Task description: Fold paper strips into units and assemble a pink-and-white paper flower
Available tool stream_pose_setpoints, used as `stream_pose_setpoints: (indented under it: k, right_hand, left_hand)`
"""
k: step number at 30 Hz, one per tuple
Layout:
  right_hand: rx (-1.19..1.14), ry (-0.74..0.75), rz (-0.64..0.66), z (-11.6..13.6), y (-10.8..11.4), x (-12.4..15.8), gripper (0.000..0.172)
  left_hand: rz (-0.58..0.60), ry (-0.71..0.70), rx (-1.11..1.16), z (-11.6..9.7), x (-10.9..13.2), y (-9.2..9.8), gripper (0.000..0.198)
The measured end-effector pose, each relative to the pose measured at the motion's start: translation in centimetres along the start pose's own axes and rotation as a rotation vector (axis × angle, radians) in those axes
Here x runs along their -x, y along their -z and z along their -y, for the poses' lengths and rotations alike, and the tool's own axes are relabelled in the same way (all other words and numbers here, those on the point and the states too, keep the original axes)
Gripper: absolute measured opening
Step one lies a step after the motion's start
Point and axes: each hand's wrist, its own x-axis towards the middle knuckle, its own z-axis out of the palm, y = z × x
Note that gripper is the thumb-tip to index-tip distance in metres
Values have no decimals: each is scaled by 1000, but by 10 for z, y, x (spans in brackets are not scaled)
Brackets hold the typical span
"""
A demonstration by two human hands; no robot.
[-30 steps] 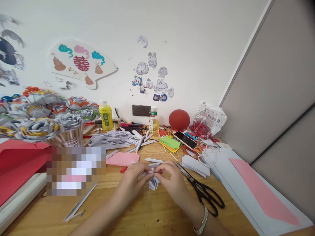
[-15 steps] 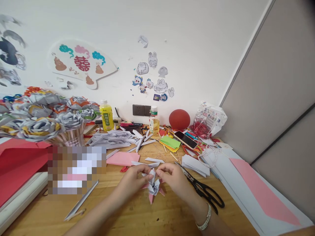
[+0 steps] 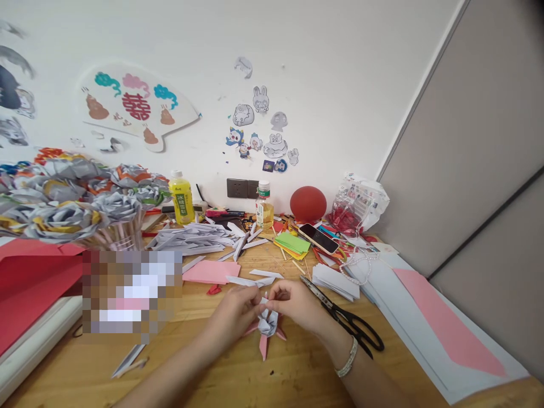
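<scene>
Between my two hands is a small folded paper flower (image 3: 267, 324), its centre grey-white and its pointed outer petals pink. My left hand (image 3: 241, 307) pinches its upper left part, thumb and forefinger together. From the other side my right hand (image 3: 293, 305) pinches the top edge, its fingertips almost meeting those of the left. The fingers hide the flower's upper part. Black-handled scissors (image 3: 355, 326) lie just right of my right hand, blades pointing away. Folded white paper strips (image 3: 250, 281) and a stack of pink paper (image 3: 211, 272) lie beyond my hands.
At left stands a big bunch of paper flowers (image 3: 63, 218) on sticks. A yellow-labelled bottle (image 3: 181, 199), a second bottle (image 3: 264, 205), a red balloon (image 3: 308, 204) and a phone (image 3: 318, 238) line the back. White sheets (image 3: 408, 328) cover the right side.
The flower has turned and shifted slightly down and right, with a pink petal now pointing down. My right hand's fingertips have come closer to my left. The view has shifted slightly.
</scene>
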Motion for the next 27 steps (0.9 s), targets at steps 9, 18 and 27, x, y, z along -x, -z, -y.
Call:
stream_pose_setpoints:
  k: [9,18,27]
  right_hand:
    - [-82,-61,3,-7,1,-4,29]
    - [-50,-114,76,-13,12,-11,20]
    - [-120,-185,-9,-12,-5,-11,19]
  left_hand:
    - [-15,-48,-16,1,0,-1,22]
    - [61,63,202,16,-3,-10,22]
    - [171,167,226,25,-9,-8,18]
